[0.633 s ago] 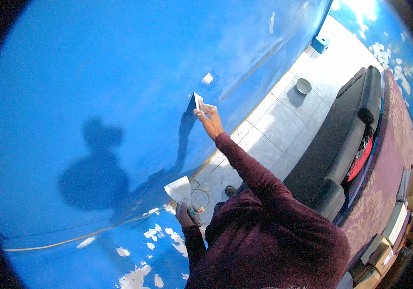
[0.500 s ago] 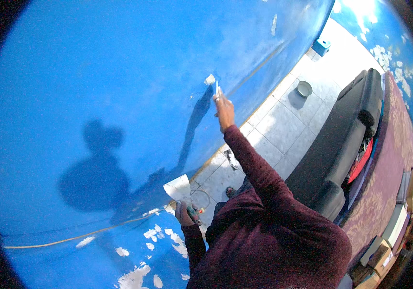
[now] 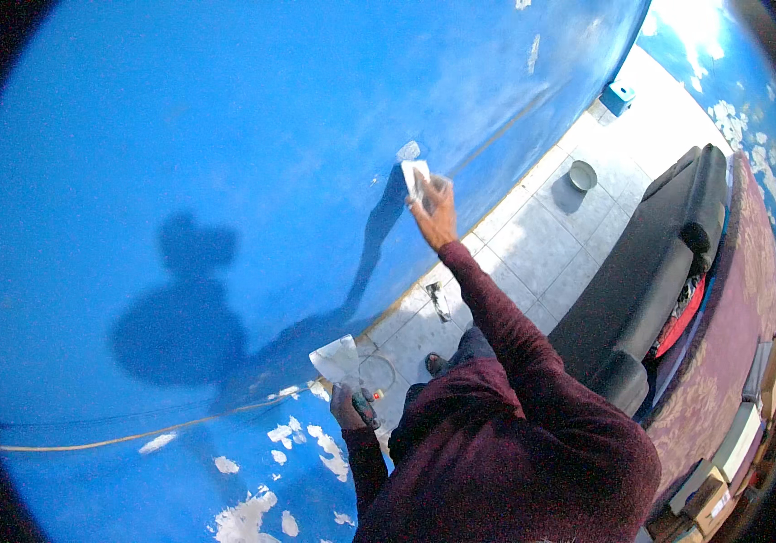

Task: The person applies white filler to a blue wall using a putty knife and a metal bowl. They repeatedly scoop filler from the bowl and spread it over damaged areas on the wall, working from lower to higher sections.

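Observation:
My right hand (image 3: pixel 436 210) is stretched out to the blue wall (image 3: pixel 252 136), its fingers closed round a small white putty spreader (image 3: pixel 415 178). The spreader's flat side shows, and its top edge lies just below a white filler patch (image 3: pixel 408 151). I cannot tell whether it touches the wall. Lower down, my left hand (image 3: pixel 346 407) grips the dark handle of a broad putty knife (image 3: pixel 337 360). Its wide pale blade points up, close to the wall.
More white filler patches (image 3: pixel 247 519) mark the blue wall lower left. On the tiled floor (image 3: pixel 533 255) stand a round bowl (image 3: pixel 582 176) and a blue stool-like box (image 3: pixel 617 99). A dark sofa (image 3: pixel 628 271) and a purple patterned mattress-like piece (image 3: pixel 723 335) line the right side.
The spreader has turned from edge-on to showing its flat face, and my right hand has shifted slightly down and right. The filler patch looks flatter and greyer. My left hand keeps its hold.

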